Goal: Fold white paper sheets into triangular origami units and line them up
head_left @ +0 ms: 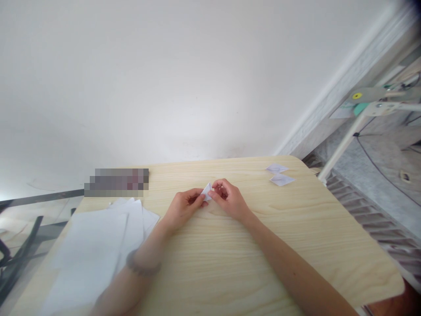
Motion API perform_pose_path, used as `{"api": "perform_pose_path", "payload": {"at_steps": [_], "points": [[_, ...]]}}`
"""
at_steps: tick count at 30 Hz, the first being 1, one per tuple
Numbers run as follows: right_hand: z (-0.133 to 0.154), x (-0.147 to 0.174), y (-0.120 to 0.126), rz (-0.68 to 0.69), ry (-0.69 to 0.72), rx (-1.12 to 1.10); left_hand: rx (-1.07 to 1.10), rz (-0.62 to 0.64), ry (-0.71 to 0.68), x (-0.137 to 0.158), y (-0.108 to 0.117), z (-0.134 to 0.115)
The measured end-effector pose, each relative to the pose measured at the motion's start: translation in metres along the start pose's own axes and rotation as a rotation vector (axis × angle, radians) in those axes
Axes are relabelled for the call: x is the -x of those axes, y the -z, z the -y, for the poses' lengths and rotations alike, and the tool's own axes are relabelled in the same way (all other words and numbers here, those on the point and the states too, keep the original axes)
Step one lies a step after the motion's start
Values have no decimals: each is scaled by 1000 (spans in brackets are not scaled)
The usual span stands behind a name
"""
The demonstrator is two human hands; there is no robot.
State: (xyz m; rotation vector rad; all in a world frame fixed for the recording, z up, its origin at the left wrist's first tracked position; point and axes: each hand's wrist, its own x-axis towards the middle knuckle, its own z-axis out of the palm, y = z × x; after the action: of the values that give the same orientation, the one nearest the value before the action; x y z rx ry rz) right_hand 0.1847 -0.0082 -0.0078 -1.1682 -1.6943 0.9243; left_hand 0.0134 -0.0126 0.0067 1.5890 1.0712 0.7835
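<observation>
A small folded piece of white paper point(207, 191) with a pointed top is held above the middle of the wooden table. My left hand point(184, 206) pinches its left side between thumb and fingers. On its right edge rests the thumb of my right hand point(229, 199), whose other fingers curl just behind and above the paper. The paper's lower part is partly covered by my fingers. To the right, near the table's back edge, lie two folded white paper pieces point(282, 179), diamond-shaped and close together.
Loose sheets of white paper point(95, 241) overlap on the table's left side. Behind them is a blurred-out object point(116, 182). The wooden table point(312, 245) meets a white wall at the back. A white metal frame point(345, 145) stands beyond its right edge.
</observation>
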Motion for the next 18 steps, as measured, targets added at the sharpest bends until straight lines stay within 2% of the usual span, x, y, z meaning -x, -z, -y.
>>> {"api": "perform_pose_path", "payload": {"at_steps": [5,11,15,18], "points": [[2,0,1,28,52,85,2,4,23,-1,1,5],[6,2,3,124,89,116,76,-10,55,0,5,-4],[4,2,2,83,70,111,128,-62,108,-1,3,-8],[1,2,2,45,12,57,139,-42,124,-1,4,-6]]}}
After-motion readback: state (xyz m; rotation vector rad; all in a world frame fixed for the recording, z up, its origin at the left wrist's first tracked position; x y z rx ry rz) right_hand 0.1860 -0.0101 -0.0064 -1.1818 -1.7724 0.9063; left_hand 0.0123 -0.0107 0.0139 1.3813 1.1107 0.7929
